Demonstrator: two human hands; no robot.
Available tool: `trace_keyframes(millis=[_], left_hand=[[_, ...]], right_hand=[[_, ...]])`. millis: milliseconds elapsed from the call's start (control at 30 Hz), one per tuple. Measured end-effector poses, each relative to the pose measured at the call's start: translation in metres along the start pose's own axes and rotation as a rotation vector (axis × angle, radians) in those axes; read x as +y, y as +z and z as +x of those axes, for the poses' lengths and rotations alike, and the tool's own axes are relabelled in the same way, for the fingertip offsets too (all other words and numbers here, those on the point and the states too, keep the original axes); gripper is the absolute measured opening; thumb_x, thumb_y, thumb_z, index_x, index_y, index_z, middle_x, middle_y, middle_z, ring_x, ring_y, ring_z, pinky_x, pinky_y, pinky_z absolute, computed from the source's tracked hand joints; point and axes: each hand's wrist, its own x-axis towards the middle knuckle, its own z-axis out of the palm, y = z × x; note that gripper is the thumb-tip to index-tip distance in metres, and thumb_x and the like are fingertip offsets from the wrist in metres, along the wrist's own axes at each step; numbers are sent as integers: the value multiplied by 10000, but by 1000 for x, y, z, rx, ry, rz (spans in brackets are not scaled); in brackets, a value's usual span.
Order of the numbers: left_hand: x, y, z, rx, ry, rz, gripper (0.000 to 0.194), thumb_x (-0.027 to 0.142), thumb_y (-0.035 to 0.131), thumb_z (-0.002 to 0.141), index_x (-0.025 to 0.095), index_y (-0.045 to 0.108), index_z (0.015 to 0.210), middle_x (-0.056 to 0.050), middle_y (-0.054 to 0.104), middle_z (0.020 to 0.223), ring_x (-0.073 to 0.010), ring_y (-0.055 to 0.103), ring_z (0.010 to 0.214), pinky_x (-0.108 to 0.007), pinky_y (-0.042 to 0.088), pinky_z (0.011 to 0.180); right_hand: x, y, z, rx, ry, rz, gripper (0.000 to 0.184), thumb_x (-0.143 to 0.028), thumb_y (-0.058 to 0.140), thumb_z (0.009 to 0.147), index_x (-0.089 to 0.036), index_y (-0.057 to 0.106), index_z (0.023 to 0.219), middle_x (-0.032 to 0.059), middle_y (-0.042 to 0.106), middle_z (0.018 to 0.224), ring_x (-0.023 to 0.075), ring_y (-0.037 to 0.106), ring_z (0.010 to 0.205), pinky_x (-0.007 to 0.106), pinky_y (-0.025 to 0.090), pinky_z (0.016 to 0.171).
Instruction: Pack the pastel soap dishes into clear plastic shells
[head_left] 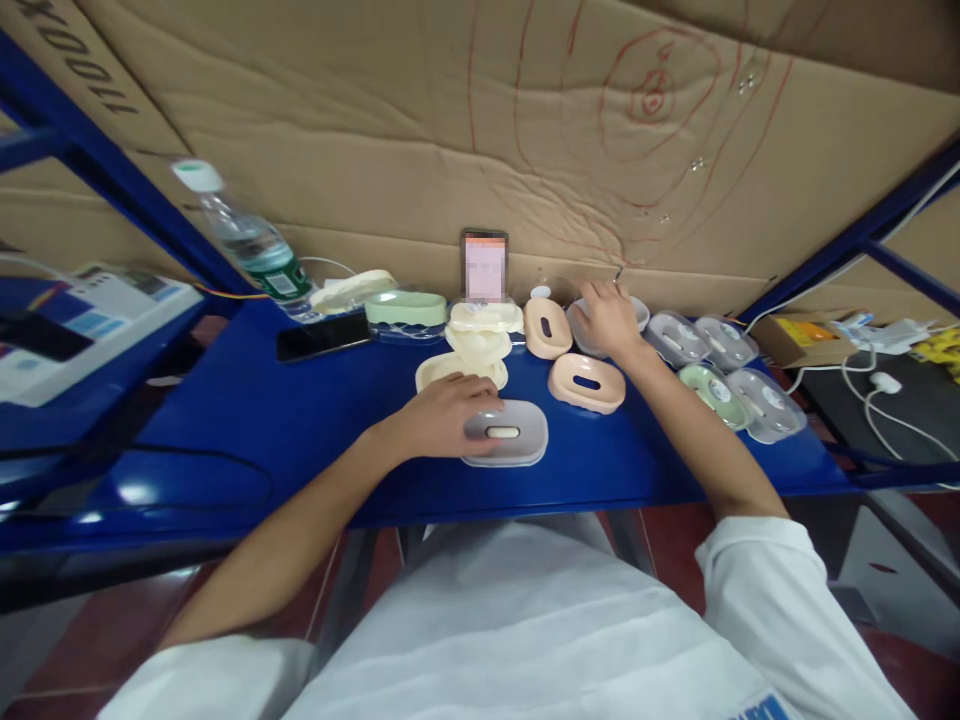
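A grey oval soap dish [531, 432] with a slot in its middle lies near the table's front edge. My left hand [452, 412] grips its left side, thumb and fingers closed around the rim. Farther back, my right hand [609, 318] bends its fingers over a greyish see-through plastic lid [639, 312]; the fingertips are partly hidden. Between the hands lie two peach soap dishes, one upright-tilted [547, 330] and one flat [587, 383]. Cream soap dish pieces [431, 372] sit behind my left hand, with more cream parts [486, 318] stacked beyond.
On the right are several lidded grey dishes [766, 403] and a green one [714, 395]. A green dish [406, 308], a black phone [322, 338] and a water bottle [262, 260] stand back left. Another phone [485, 268] leans against the cardboard [375, 130].
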Motion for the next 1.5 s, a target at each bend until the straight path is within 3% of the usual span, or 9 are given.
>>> trace_keyframes(millis=[233, 400, 633, 867, 1000, 1100, 1200, 1367, 1500], left_hand=[[8, 2, 0, -88, 54, -70, 628, 689, 839, 838, 226, 744, 1251, -97, 692, 1280, -300, 677, 1175, -437, 508, 1067], [15, 1, -1, -106, 86, -66, 802, 665, 814, 874, 240, 591, 1517, -127, 690, 1376, -333, 672, 1241, -476, 511, 1088], [26, 8, -7, -3, 140, -31, 771, 400, 760, 917, 250, 463, 1613, -129, 659, 1489, -341, 644, 1326, -506, 472, 1168], [16, 17, -4, 165, 169, 84, 765, 436, 796, 932, 312, 480, 1617, -196, 420, 1711, -407, 478, 1526, -623, 377, 1256], [4, 22, -3, 109, 106, 19, 859, 525, 800, 936, 273, 426, 1667, -217, 481, 1664, -418, 491, 1520, -610, 448, 1226], [-2, 26, -3, 83, 93, -36, 819, 540, 800, 943, 273, 475, 1645, -210, 499, 1653, -406, 522, 1503, -595, 476, 1225], [-5, 27, -3, 82, 87, -89, 775, 515, 824, 931, 300, 528, 1613, -197, 503, 1654, -404, 532, 1497, -607, 481, 1229], [-6, 18, -6, 58, 121, -117, 768, 455, 816, 952, 320, 499, 1638, -179, 508, 1663, -382, 518, 1507, -604, 471, 1241], [-4, 18, -9, 61, 177, -69, 741, 475, 792, 971, 307, 507, 1634, -180, 568, 1609, -363, 557, 1460, -575, 504, 1216]], right_hand=[[-9, 22, 47, -23, -20, -116, 382, -227, 540, 1025, -79, 630, 1366, 256, 709, 1339, 400, 600, 1239, 524, 401, 1056], [-16, 13, 53, -28, -71, -132, 244, -159, 485, 1027, -118, 691, 1152, 225, 738, 1196, 348, 622, 1131, 449, 441, 989], [-21, -31, -27, 108, -121, -74, 345, -241, 384, 1116, -179, 724, 1121, 176, 734, 1111, 325, 658, 1071, 458, 513, 936], [-69, -38, -120, -27, -519, 218, 355, -191, 501, 1105, -213, 687, 1407, 149, 756, 1320, 298, 670, 1317, 494, 544, 1134], [-87, -43, -139, -169, -484, 492, 422, -353, 600, 1098, -257, 597, 1508, 137, 675, 1487, 276, 597, 1463, 549, 432, 1296], [-92, -50, -149, -260, -465, 603, 372, -201, 523, 1109, -272, 607, 1464, 109, 670, 1506, 219, 579, 1492, 603, 237, 1376], [-94, -54, -155, -303, -449, 623, 518, -11, 435, 1035, -283, 623, 1435, 94, 647, 1558, 200, 536, 1533, 647, 143, 1377], [-94, -57, -154, -308, -440, 690, 671, 82, 395, 916, -282, 636, 1425, 69, 649, 1565, 190, 496, 1565, 606, 241, 1370], [-94, -59, -156, -273, -410, 688, 484, -83, 487, 1065, -279, 605, 1491, 98, 637, 1573, 224, 491, 1569, 609, 263, 1366]])
